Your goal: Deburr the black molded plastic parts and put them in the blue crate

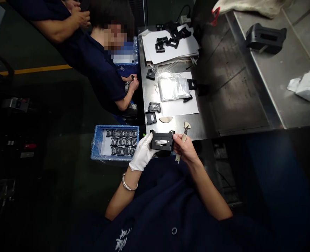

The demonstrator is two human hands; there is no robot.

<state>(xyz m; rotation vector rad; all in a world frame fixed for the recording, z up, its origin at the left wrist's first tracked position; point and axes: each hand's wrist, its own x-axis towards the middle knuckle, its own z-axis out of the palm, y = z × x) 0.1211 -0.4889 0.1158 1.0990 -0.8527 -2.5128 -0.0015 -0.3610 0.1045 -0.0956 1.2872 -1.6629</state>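
My left hand [143,153], in a white glove with a metal bangle at the wrist, grips the left side of a black moulded plastic frame [162,140]. My right hand [185,147] is bare and touches the frame's right edge. Its fingers hold a slim beige-handled scraping tool [183,140], which slants past the frame with its tip up. A small beige crescent-shaped piece [166,119] lies on the steel table just beyond my hands. Two black parts [151,118] sit close by on its left side.
A blue crate [115,127] of bagged black parts stands left of my hands. On the steel table [197,130] are a plastic bag of white material [172,85] and stacked paper [170,45] under black parts. A co-worker [102,66] sits beyond, hands working. A steel shelf [275,87] lies right.
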